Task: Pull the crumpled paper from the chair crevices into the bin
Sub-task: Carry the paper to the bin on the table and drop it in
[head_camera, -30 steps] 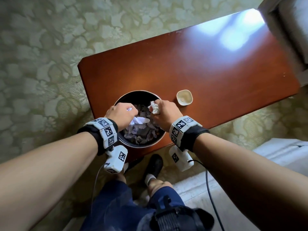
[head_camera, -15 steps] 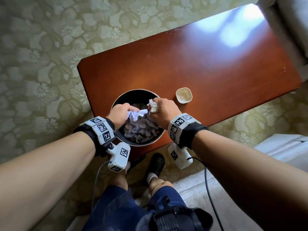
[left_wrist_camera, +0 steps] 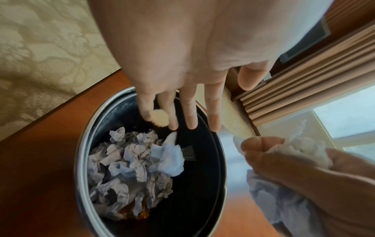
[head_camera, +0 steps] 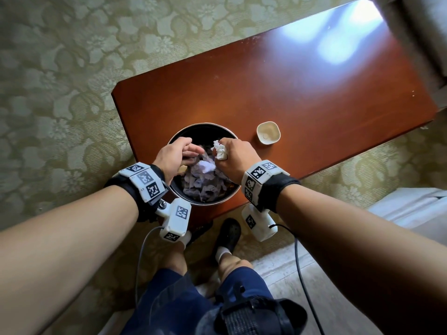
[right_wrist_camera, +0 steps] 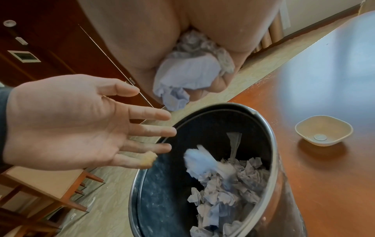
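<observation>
Glossy wood table (head_camera: 290,97) (round metal bin (head_camera: 227,197))

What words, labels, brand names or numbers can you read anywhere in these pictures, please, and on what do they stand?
No readable words, brands or numbers in any view.
Wrist bands: black-and-white square marker patterns only, no letters.
Bin and small bowl: no label visible.
Crumpled paper in right hand: no print visible.
</observation>
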The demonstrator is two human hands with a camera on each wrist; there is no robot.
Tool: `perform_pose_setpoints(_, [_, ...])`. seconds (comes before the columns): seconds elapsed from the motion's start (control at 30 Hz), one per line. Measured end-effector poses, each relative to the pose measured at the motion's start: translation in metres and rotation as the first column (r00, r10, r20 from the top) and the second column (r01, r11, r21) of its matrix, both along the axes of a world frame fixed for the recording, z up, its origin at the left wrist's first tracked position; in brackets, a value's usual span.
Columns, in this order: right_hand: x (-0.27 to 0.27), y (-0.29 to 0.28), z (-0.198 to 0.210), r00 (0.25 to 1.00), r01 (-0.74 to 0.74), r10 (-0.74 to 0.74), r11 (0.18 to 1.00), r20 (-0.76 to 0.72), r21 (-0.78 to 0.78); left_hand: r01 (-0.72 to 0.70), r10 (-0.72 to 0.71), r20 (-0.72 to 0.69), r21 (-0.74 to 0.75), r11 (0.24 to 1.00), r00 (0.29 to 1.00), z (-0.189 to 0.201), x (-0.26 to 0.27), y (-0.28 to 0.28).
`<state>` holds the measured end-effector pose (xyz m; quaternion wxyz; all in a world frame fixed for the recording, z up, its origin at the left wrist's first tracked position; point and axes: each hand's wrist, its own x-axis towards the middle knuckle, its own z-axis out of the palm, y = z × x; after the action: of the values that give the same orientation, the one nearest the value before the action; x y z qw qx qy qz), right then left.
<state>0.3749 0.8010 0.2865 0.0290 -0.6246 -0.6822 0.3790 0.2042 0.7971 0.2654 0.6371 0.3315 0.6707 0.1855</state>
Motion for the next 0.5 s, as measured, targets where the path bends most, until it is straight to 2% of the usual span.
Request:
perform_pose_setpoints(0.17, [-0.009,-0.002,0.007,0.998,-0.053,0.052,0.997,0.028,0.06,0.023,-0.019,-0.024,0.168,0.986,1.0,0.006,-0.004,-0.003])
perform_pose_setpoints(0.27, [-0.017,-0.001,0.008,0.999,-0.032,0.03,0.998,0.042,0.058,0.065,-0.059,-0.039,0.207,0.976,0.998,0.012,-0.007,-0.005])
perform_pose_setpoints(0.4, [-0.025,-0.006,0.007,0.998,0.031,-0.031,0.999,-0.063,0.009,0.078,-0.077,-0.013,0.243,0.967,0.997,0.016,-0.011,-0.006])
perform_pose_setpoints(0.5, [-0.03,-0.008,0.004,0.995,0.031,-0.032,0.999,-0.092,-0.019,0.117,-0.108,-0.049,0.252,0.961,0.993,0.012,-0.019,-0.007])
